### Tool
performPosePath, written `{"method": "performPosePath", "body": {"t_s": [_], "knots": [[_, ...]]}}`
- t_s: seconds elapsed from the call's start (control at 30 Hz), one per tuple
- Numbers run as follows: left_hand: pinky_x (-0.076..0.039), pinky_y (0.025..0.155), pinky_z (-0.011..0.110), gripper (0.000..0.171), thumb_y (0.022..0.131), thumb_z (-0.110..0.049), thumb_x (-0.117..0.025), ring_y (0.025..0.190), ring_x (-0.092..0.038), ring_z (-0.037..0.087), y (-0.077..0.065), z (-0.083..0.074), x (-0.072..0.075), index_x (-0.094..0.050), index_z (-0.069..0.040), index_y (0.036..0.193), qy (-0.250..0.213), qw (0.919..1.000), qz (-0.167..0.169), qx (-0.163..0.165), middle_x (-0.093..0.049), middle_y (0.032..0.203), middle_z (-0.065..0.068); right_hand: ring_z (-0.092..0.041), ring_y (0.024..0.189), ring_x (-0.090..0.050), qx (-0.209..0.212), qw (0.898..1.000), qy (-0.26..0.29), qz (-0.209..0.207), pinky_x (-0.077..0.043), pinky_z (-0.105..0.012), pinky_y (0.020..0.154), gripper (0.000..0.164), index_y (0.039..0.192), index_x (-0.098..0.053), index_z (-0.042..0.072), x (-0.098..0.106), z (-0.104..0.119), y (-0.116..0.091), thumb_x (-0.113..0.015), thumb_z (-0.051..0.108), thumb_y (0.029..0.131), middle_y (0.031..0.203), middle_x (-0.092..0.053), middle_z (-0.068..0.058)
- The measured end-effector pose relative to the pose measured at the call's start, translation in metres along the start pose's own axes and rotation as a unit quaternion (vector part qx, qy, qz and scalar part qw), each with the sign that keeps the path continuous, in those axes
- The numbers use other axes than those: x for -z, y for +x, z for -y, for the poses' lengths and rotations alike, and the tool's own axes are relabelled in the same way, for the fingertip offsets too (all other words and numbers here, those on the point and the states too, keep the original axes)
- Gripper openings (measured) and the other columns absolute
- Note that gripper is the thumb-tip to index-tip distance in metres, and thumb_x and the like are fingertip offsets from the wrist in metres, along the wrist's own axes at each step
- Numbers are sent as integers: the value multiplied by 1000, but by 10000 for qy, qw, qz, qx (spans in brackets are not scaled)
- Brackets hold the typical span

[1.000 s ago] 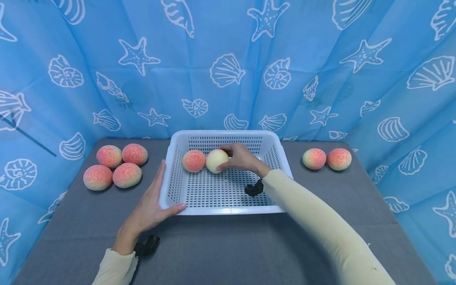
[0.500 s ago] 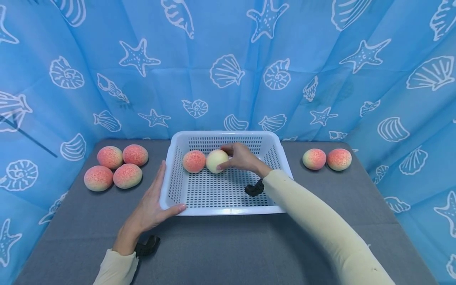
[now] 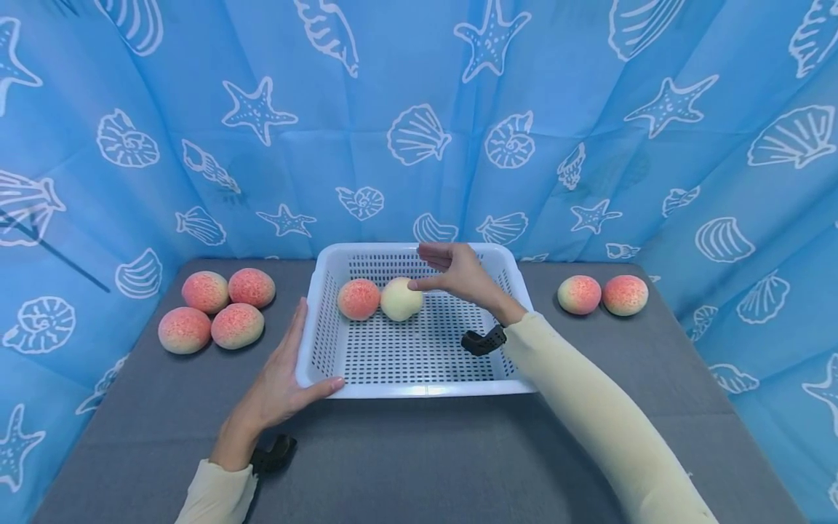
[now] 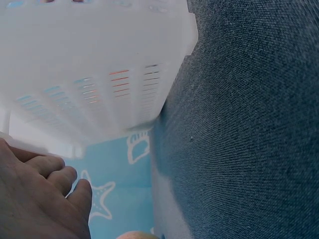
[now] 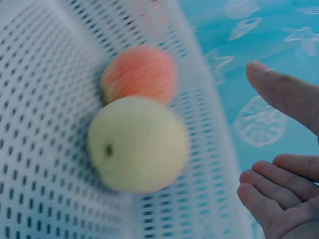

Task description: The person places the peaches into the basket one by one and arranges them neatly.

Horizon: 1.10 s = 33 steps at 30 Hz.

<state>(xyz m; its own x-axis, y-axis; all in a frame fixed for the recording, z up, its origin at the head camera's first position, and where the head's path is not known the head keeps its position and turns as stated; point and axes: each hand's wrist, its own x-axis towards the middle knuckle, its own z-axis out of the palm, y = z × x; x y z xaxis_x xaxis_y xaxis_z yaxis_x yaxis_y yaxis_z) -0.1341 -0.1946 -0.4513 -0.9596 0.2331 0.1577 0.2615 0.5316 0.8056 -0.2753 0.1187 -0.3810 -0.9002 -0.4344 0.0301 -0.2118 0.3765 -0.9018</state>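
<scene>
A white perforated plastic basket (image 3: 422,391) stands on the grey cloth. My left hand (image 3: 280,378) holds its near left corner, thumb over the front rim and fingers along the left side. In the left wrist view, those fingers (image 4: 64,180) lie under the rim against the outer wall. Inside the basket, a pinkish-red peach (image 3: 358,299) and a pale cream peach (image 3: 400,302) sit side by side in the left half. My right hand (image 3: 466,275) hovers over the basket just right of the pale peach, thumb and fingers spread apart. The right wrist view shows nothing in its grasp.
Several pink peaches (image 3: 237,325) are grouped on the cloth left of the basket. Two more peaches (image 3: 579,295) lie side by side on the right. A blue curtain (image 3: 419,109) with white shells and starfish hangs behind and along both sides of the grey table (image 3: 419,466).
My right hand has let go of the pale peach, opened its fingers and drawn up and to the right. The left hand keeps its place at the basket corner.
</scene>
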Motion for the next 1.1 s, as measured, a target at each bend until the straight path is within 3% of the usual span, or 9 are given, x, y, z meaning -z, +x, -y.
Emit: {"method": "performPosePath", "body": {"t_s": [0.37, 0.8, 1.1], "knots": [[-48, 97, 63, 129, 79, -29, -88, 128, -51, 37, 1, 1, 0, 12, -37, 161, -7, 10000, -27, -61, -10, 168, 11, -32, 139, -47, 633, 9905, 1015, -680, -44, -28, 106, 76, 150, -44, -2, 38, 18, -48, -82, 4, 84, 150, -50, -18], [-49, 95, 62, 129, 79, -30, -87, 124, -53, 34, 1, 3, -1, 12, -36, 161, 49, 9999, -2, -93, -11, 167, 10, -32, 137, -50, 844, 9694, 1390, -1841, -45, -28, 104, 78, 149, -47, -4, 64, 3, -101, -83, -4, 80, 148, -50, -24], [-45, 99, 64, 129, 79, -30, -87, 127, -50, 34, 0, 3, -1, 12, -36, 161, 57, 10000, -6, -30, -9, 168, 9, -32, 135, -51, 914, 9579, 1554, -2234, -48, -25, 99, 74, 148, -46, -6, 71, -10, -121, -79, -8, 82, 148, -48, -27]]}}
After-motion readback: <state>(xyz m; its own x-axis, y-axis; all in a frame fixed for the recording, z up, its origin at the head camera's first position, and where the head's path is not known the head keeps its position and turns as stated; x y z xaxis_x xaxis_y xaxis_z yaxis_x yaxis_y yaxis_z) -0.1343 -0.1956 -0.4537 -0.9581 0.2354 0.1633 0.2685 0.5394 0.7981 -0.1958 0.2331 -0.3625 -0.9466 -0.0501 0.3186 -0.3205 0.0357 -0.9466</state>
